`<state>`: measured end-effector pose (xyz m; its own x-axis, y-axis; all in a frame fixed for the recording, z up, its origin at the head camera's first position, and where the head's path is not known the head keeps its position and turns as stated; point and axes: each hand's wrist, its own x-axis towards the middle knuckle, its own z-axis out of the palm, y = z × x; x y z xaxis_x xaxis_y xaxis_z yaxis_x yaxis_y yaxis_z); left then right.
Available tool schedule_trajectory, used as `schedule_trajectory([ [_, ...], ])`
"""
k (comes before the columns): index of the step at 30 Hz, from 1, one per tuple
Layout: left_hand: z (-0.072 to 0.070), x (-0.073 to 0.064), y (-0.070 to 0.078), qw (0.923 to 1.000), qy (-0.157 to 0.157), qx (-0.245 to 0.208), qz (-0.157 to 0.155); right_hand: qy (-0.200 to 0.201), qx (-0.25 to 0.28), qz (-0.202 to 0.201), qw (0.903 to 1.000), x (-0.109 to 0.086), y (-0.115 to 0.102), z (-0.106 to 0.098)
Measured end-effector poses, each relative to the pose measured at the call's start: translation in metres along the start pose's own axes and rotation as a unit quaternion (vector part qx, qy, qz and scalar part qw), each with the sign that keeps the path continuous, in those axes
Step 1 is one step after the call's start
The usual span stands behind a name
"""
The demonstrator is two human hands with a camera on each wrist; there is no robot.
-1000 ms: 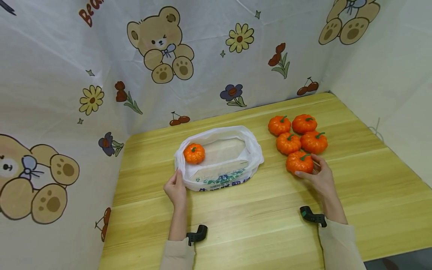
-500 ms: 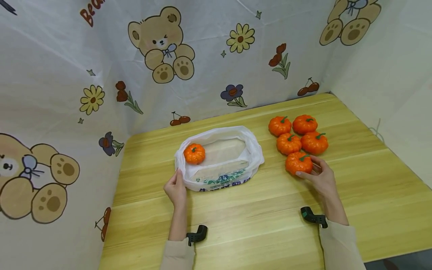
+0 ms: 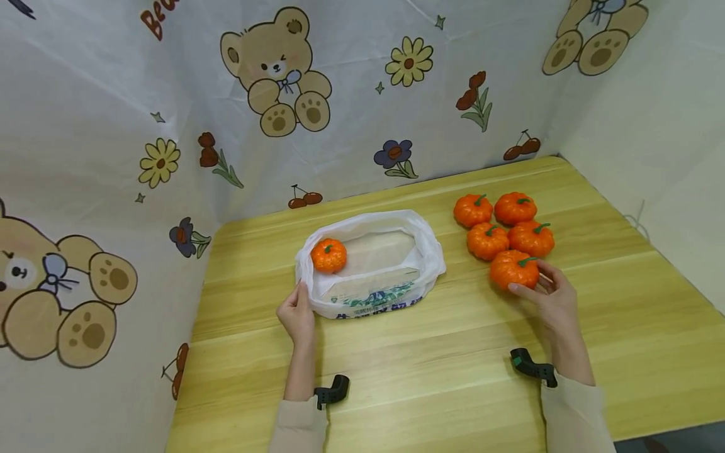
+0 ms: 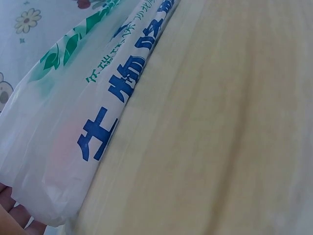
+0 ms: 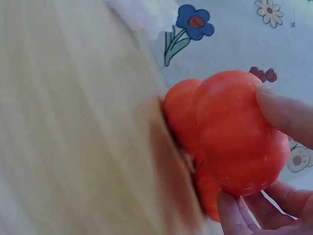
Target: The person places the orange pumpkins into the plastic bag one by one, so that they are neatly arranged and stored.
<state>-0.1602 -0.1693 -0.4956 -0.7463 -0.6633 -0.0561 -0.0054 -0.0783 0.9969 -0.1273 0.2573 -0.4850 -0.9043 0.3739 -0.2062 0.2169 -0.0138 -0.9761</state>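
Observation:
A white plastic bag (image 3: 432, 255) with green and blue print lies open-mouthed on the table, one small orange pumpkin (image 3: 328, 256) inside at its left end. My left hand (image 3: 297, 314) pinches the bag's near left rim; the left wrist view catches only curled fingers (image 4: 18, 215) beside the plastic. On the right, my right hand (image 3: 559, 303) grips another small orange pumpkin (image 3: 512, 272) with a green stem, thumb on one side and fingers on the other. In the right wrist view this pumpkin (image 5: 239, 132) is raised off the wood, overlapping other pumpkins behind it.
Several more orange pumpkins (image 3: 472, 211) cluster just behind the right hand on the wooden table (image 3: 408, 377). A white cloth (image 3: 345, 157) printed with bears and flowers hangs along the back and left. Black wrist cameras (image 3: 333, 391) sit on both forearms.
My right hand has lifted its pumpkin slightly up and to the right, away from the cluster's front. The left hand keeps its pinch on the bag; the head view has shifted a little.

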Motion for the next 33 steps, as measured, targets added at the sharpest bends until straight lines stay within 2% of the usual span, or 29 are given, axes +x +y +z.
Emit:
schedule_trajectory([
  [4,0.0,0.0,0.0,1.0,0.0,0.005,0.002,0.025,0.064,-0.025,0.9973,-0.004,-0.013,0.0],
  [7,0.0,0.0,0.0,0.9999,-0.002,0.009,0.005,0.031,0.089,-0.048,0.9944,-0.005,-0.027,0.005],
  [12,0.0,0.0,0.0,0.9999,-0.003,0.006,0.008,0.021,0.109,-0.063,0.9918,-0.001,-0.051,0.016],
  [22,0.0,0.001,-0.002,0.9999,-0.001,0.01,0.01,-0.026,0.087,-0.106,0.9903,0.016,-0.076,0.052],
  [26,0.001,0.002,-0.002,0.9999,0.003,0.01,0.011,-0.034,0.051,-0.102,0.9928,0.021,-0.082,0.067],
  [28,0.001,0.002,-0.001,0.9999,0.005,0.01,0.01,-0.036,0.015,-0.102,0.994,0.024,-0.084,0.074],
  [33,0.001,0.001,0.0,0.9999,0.007,0.012,0.008,-0.047,-0.04,-0.115,0.9914,0.029,-0.088,0.098],
])
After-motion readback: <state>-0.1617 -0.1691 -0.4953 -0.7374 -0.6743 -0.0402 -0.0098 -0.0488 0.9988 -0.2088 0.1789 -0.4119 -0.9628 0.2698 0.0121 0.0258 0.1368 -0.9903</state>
